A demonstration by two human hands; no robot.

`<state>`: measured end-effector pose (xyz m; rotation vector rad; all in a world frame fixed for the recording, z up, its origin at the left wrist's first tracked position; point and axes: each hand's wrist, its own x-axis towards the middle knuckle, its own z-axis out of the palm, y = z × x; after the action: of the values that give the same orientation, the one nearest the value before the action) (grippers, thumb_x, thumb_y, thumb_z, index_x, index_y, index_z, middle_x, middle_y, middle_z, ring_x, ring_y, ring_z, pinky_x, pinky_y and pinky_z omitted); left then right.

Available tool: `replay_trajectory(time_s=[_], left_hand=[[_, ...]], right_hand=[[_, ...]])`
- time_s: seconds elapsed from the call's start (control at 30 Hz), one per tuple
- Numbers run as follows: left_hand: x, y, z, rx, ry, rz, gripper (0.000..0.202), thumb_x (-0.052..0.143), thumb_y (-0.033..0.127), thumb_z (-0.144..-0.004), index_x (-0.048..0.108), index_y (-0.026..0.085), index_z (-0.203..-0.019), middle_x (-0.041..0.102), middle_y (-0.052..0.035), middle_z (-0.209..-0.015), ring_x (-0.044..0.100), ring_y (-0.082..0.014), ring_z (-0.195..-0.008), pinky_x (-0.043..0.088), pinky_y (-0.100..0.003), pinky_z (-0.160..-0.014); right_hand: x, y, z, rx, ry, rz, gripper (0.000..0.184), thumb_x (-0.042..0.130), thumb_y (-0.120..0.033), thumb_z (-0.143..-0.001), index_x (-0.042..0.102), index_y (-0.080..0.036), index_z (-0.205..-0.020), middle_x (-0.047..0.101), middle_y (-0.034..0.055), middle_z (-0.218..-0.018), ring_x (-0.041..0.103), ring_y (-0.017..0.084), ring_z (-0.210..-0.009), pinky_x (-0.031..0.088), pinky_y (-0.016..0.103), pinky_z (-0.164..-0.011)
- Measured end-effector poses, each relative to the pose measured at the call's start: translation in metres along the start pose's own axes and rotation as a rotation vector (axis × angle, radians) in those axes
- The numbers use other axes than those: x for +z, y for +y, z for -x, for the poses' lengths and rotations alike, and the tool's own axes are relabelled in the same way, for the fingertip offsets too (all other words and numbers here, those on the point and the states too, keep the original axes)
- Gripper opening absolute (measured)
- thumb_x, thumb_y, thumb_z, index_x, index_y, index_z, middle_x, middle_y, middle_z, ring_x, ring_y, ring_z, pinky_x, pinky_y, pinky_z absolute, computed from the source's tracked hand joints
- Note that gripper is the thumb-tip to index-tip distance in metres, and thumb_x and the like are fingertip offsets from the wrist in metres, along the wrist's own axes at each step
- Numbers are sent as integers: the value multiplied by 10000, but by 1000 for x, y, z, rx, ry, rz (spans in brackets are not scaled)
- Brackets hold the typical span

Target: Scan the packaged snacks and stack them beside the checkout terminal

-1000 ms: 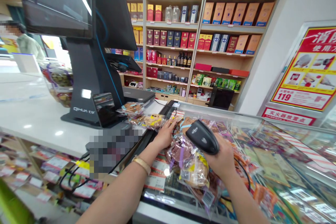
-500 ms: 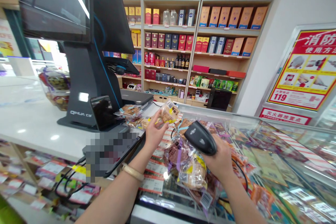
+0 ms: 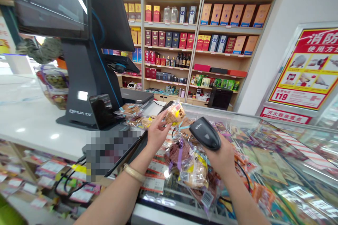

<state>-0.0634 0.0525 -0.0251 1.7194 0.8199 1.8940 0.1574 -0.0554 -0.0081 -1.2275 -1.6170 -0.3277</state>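
Observation:
My left hand (image 3: 157, 130), with a bracelet on its wrist, pinches a clear-wrapped pastry (image 3: 175, 113) with a yellow label and lifts it above the glass counter. In my right hand (image 3: 221, 158) is a black barcode scanner (image 3: 205, 133), its head tilted up toward the left. Below and between the hands lie a wrapped dark-brown pastry (image 3: 177, 154) with a purple stripe and a wrapped pale pastry (image 3: 195, 173) with a yellow label. Another bag with a barcode sticks out under them. More wrapped pastries (image 3: 131, 109) rest beside the register at the left.
A dark register with two screens (image 3: 79, 77) stands on the white counter (image 3: 31, 116) at the left, by a clear jar (image 3: 54, 84). Packaged snacks fill the glass case (image 3: 280, 154) at the right. Shelves of boxes (image 3: 169, 39) line the back wall.
The pastry in my left hand has turned and shifted slightly to the right. The scanner has moved a little up and right. A person's patterned sleeve now shows behind the register.

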Motion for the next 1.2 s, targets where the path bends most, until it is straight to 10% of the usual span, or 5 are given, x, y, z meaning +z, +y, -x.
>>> replay_trajectory(time_s=[0.37,0.53,0.73,0.93,1.2], left_hand=[[-10,8,-9,-89,198,-75,572,692,324,-771,567,223,-1320,552,-107,-1375,692,-215,-955,603,-340,-819],[-34,-4,-25,-154,372,-350,603,658,267,-773,526,168,-1353,544,-157,-1339,608,-269,-1138,500,-398,-996],[-38,0,-22,-405,255,-873,551,675,285,-741,596,128,-1263,419,-236,-1361,444,-403,-1285,376,-558,-1049],[-27,12,-16,-176,290,-926,529,648,273,-770,569,176,-1284,371,-201,-1406,374,-395,-1320,313,-578,-1065],[5,14,10,94,-405,-409,657,671,344,-781,466,228,-1394,512,-126,-1362,477,-265,-1283,371,-428,-1105]], right_hand=[[0,2,2,14,34,19,151,586,-297,-746,619,-215,-868,677,50,-799,617,213,-703,467,295,-615],[0,2,3,4,16,17,120,588,-286,-735,600,-214,-830,666,48,-791,609,213,-706,463,299,-628],[0,1,1,-7,52,12,136,578,-290,-741,612,-210,-845,655,41,-770,599,201,-686,456,287,-613],[-2,6,0,7,111,13,138,607,-311,-727,605,-210,-822,629,16,-711,575,185,-637,444,280,-584],[-1,8,0,-10,122,38,150,607,-335,-748,604,-208,-828,630,21,-712,595,194,-657,461,290,-604]])
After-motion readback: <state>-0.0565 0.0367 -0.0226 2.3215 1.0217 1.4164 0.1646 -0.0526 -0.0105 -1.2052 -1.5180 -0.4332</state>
